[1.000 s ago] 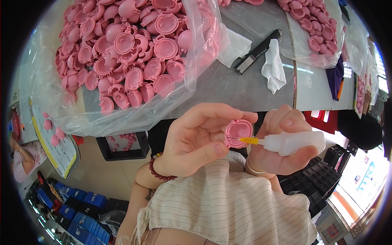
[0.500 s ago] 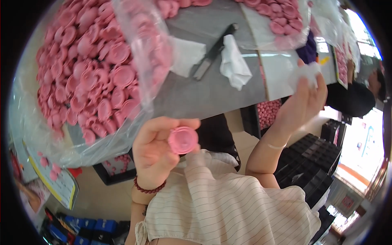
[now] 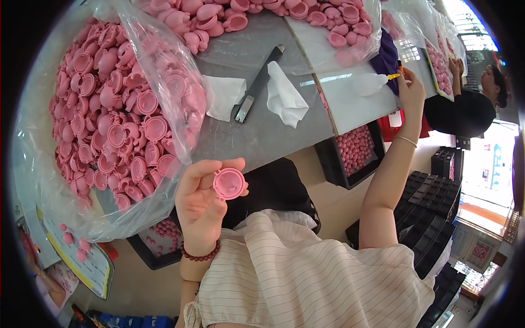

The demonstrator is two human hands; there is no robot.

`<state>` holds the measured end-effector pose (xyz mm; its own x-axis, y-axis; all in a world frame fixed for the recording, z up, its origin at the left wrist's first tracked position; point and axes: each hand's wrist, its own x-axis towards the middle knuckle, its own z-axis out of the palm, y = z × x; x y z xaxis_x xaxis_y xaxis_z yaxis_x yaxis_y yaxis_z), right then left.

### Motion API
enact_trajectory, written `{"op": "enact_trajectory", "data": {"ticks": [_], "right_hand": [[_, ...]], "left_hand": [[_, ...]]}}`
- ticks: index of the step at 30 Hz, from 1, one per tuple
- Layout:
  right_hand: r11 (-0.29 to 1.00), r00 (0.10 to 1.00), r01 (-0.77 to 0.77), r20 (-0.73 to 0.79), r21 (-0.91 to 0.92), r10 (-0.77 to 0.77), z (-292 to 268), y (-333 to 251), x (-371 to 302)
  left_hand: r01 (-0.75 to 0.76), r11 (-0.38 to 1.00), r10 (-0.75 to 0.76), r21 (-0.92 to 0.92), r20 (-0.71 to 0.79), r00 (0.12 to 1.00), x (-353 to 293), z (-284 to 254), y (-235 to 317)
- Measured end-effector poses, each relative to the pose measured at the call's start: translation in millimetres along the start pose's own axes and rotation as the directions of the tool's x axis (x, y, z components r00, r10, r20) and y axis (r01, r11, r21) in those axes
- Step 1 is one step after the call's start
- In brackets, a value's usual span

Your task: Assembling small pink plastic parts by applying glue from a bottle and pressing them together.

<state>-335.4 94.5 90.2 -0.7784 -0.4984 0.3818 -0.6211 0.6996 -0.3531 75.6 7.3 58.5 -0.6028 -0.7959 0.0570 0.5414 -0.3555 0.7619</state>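
Observation:
Between its thumb and fingers, my left hand (image 3: 198,197) holds a small pink plastic half-shell (image 3: 229,183), its round hollow side facing up. At the right, my right hand (image 3: 411,90) reaches across the table edge. Its fingers are bent together around a small orange-tipped thing (image 3: 401,69) too small to name. Beside these fingertips lies a white squeeze bottle (image 3: 369,83) with a yellow nozzle, partly over the white board. A purple cloth (image 3: 387,57) is just behind them. At the left, a heap of pink half-shells (image 3: 109,120) fills a clear plastic bag (image 3: 71,218).
A dark-handled flat tool (image 3: 258,82) lies between a white paper (image 3: 225,98) and a crumpled white wipe (image 3: 286,98) on the grey tabletop (image 3: 235,145). Below the edge stands a black crate (image 3: 333,164) of pink pieces. Black trays (image 3: 421,218) are stacked at right; a person (image 3: 465,112) sits beyond.
The squeeze bottle has gone from my right hand to the tabletop, and that hand has moved farther out. My left hand still holds the half-shell. The whole view has shifted.

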Motion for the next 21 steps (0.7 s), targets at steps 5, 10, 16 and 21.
{"op": "enact_trajectory", "data": {"ticks": [5, 10, 16, 21], "right_hand": [[0.982, 0.971, 0.183, -0.147, -0.045, -0.187, -3.4, 1.1, -5.4], [0.667, 0.991, -0.021, 0.105, 0.745, -0.086, -23.7, -46.6, -44.7], [0.771, 0.983, 0.164, -0.035, 0.615, -0.181, -26.6, -72.2, -60.1], [0.820, 0.957, 0.285, -0.193, 0.497, -0.215, -26.4, -74.6, -54.8]], "left_hand": [[0.007, 1.000, -0.007, -0.004, 0.017, 1.000, 1.1, -0.2, -1.3], [0.013, 1.000, -0.013, 0.013, 0.021, 1.000, 0.7, -0.8, 0.0], [-0.001, 1.000, 0.001, 0.016, 0.020, 1.000, 4.4, -0.9, 0.0], [-0.005, 1.000, 0.005, 0.004, 0.008, 1.000, 3.0, -1.4, 0.0]]}}
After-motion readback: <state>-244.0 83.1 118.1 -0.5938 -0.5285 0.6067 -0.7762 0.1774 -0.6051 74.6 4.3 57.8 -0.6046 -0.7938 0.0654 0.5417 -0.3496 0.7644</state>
